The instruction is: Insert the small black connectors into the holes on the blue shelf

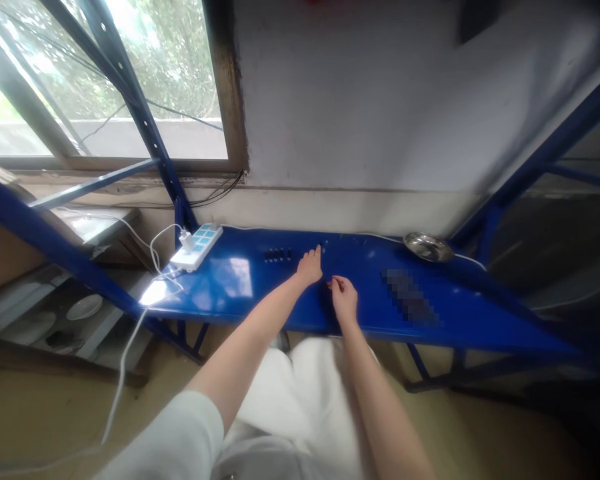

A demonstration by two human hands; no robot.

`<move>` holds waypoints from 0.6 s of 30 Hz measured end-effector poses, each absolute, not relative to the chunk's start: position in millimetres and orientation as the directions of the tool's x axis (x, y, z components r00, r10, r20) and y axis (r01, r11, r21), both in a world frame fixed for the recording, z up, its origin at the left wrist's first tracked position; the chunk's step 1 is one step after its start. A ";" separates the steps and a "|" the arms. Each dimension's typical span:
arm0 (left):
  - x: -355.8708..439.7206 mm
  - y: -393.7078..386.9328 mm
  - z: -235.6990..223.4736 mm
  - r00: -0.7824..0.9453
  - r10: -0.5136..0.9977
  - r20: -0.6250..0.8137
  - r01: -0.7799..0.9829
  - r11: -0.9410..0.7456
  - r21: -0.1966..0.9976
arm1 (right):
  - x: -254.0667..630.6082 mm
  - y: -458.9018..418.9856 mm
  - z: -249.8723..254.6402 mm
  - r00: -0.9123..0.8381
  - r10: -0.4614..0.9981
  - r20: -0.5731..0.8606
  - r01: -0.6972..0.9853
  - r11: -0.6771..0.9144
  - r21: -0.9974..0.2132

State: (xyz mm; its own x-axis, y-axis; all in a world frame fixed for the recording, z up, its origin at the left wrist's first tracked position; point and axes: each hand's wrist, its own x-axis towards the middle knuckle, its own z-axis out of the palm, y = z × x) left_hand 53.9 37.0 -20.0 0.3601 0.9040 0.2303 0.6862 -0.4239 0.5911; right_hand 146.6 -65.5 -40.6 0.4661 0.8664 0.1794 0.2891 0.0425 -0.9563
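the left hand (310, 266) reached over the counter (480, 320), its index finger out at a few small pale bits (326, 244); whether it gripped any i could not tell. the right hand (345, 298), apart from it and nearer the body, had its thumb and fingertips bent close by, too blurred to show a hold. a row of small dark pieces (277, 255) stood left of the left hand, and a sweep of that wrist might have knocked them over. such tiny things could easily have slipped from fingertips or skidded on the glossy blue top. its front edge lay close to the lap, so strays might have dropped. a power strip (199, 247) sat at the left end, a shiny metal dish (427, 247) at the back right, below a pale wall (360, 107) and beside a bright window (180, 73).
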 end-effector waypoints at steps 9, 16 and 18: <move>69.8 70.3 -23.7 0.346 0.911 0.227 0.754 -0.413 0.510 | 148.5 -68.2 -38.4 0.425 0.891 0.162 0.336 0.011 -0.942; 75.4 78.4 -26.9 0.294 0.924 0.245 0.723 -0.383 0.574 | 149.2 -67.3 -38.4 0.405 0.901 0.154 0.331 0.012 -0.943; 76.7 79.5 -26.0 0.296 0.917 0.266 0.707 -0.398 0.584 | 149.3 -67.5 -37.9 0.402 0.903 0.151 0.328 0.012 -0.945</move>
